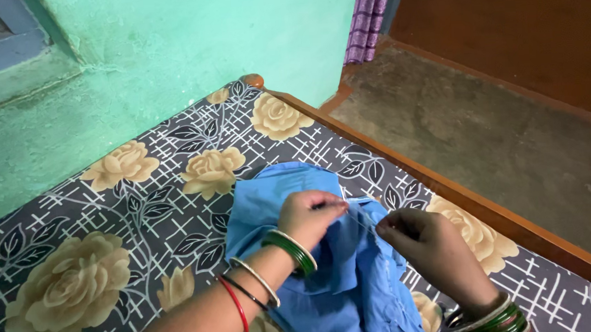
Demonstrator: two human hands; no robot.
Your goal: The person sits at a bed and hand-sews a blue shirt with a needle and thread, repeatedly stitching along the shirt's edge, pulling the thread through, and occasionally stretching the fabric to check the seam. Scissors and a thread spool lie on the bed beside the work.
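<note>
A blue cloth garment lies bunched on a bed covered by a dark floral sheet. My left hand rests on the cloth with its fingertips pinched together at the upper fold. My right hand is just to the right, fingers closed, pinching something very thin. A fine thread seems to run between the two hands; a needle is too small to make out. Green and gold bangles sit on both wrists, and a red one on my left forearm.
The bed's wooden frame edge runs diagonally on the right, with a bare grey floor beyond it. A green wall stands behind the bed. A purple curtain hangs at the corner, next to a brown wooden panel.
</note>
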